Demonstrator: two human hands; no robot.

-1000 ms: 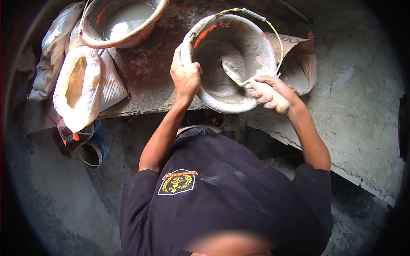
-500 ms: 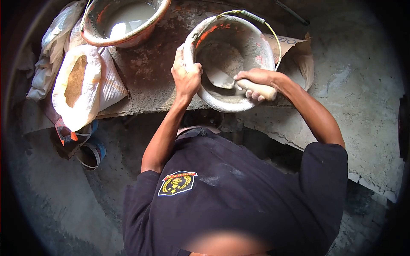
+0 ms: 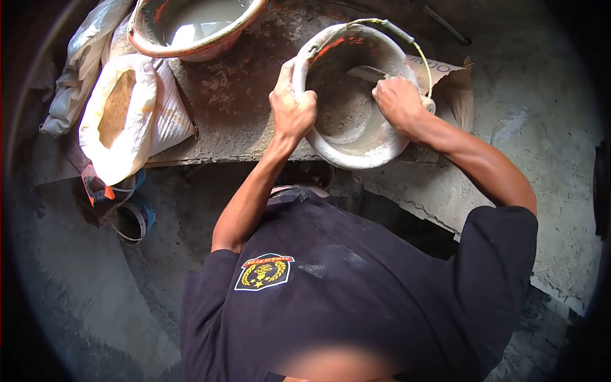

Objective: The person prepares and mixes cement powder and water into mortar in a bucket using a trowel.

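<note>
My left hand (image 3: 294,108) is closed over the left rim of a mortar-caked bucket (image 3: 366,155) with a wire handle (image 3: 418,52). Inside the bucket lies grey cement mix (image 3: 340,102). My right hand (image 3: 400,105) reaches over the right rim, its fist wrapped round a trowel (image 3: 366,72). The trowel's blade shows near the far inner wall, while its grip is hidden in my fist.
Another bucket (image 3: 223,39) at the back left holds cloudy water. Beside it stands an open white sack (image 3: 145,108) of sandy material. Torn brown paper (image 3: 459,95) lies behind the bucket on the right. Below the concrete ledge (image 3: 248,149) is a small pail (image 3: 147,216).
My right hand has moved away from me and turned over, taking the trowel from the near side of the bucket to its far right. The left hand still grips the rim.
</note>
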